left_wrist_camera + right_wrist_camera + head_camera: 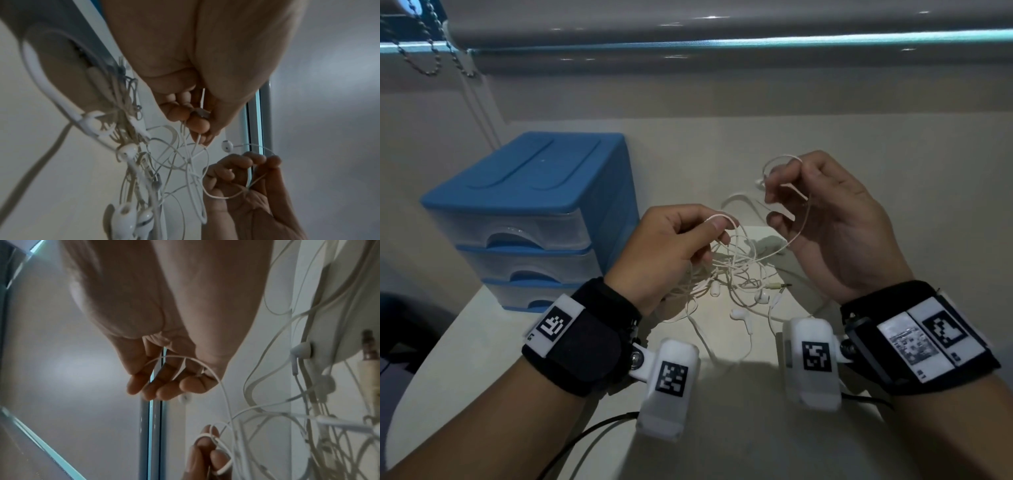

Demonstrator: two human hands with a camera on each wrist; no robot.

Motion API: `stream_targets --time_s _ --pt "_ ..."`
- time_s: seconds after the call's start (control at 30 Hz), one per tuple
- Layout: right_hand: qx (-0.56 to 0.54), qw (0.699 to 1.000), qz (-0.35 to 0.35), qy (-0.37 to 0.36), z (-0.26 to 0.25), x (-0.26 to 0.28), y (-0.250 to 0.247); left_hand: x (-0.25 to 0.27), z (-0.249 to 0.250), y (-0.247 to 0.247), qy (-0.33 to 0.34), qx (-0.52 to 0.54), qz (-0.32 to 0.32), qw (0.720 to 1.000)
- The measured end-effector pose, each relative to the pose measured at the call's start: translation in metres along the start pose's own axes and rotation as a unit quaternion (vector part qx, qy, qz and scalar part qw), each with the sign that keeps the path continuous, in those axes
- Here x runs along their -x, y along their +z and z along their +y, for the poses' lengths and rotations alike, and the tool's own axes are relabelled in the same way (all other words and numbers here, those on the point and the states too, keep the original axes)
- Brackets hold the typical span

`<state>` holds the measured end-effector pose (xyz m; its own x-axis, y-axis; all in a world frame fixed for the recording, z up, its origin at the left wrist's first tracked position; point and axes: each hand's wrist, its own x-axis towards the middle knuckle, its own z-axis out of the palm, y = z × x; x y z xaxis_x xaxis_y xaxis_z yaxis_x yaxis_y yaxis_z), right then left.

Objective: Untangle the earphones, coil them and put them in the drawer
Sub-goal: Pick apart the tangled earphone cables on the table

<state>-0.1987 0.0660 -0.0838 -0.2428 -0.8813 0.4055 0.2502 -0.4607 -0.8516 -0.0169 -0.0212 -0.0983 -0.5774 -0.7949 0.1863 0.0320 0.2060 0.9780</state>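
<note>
Blue drawer unit (pixel 530 212) seen at frame left, drawers closed. Left hand (pixel 664 250) at centre, cord loop pinched. White earphones (pixel 732 274) tangled at centre, partly lifted off surface (pixel 722 428). Right hand (pixel 835 226) right of centre, strand pinched by fingertips.

A pale desk (pixel 893 164) is shown, set against a light wall (pixel 688 99). Along the top of the head view, a grey roller blind (pixel 722 20) is seen, with a thin strip of bluish light beneath its bottom bar. At the upper left corner, a beaded pull chain (pixel 424 51) is hung in a loop beside the blind's end. A black cable (pixel 585 435) is trailed across the near edge of the desk.
</note>
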Motion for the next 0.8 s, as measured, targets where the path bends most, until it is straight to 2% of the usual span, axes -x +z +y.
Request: stream_targets --time_s 0.23,0.4,0.47,0.53,0.6,0.67,0.8 --pt "-0.019 0.997 0.07 -0.012 -0.004 -0.001 -0.011 -0.003 0.0 -0.001 0.015 0.007 0.055 0.998" --pt "-0.081 0.988 0.133 0.004 0.001 -0.003 -0.009 -0.003 0.002 -0.001 0.013 0.028 0.05 0.998" --pt "-0.023 0.992 0.126 0.017 0.004 -0.003 -0.003 -0.002 0.003 0.0 0.014 0.035 0.047 0.998" --pt "0.053 0.995 0.078 0.036 0.006 -0.002 0.001 -0.002 0.003 0.0 0.013 0.045 0.042 0.998" --pt "0.131 0.99 0.039 0.047 0.005 -0.001 0.002 -0.002 0.003 0.0 0.014 0.056 0.041 0.998" --pt "0.168 0.984 0.03 0.056 0.004 0.001 0.002 -0.002 0.003 -0.001 0.017 0.058 0.04 0.997" --pt "0.262 0.965 0.016 0.018 0.008 -0.002 -0.005 -0.002 0.003 0.0 0.022 0.058 0.038 0.997"
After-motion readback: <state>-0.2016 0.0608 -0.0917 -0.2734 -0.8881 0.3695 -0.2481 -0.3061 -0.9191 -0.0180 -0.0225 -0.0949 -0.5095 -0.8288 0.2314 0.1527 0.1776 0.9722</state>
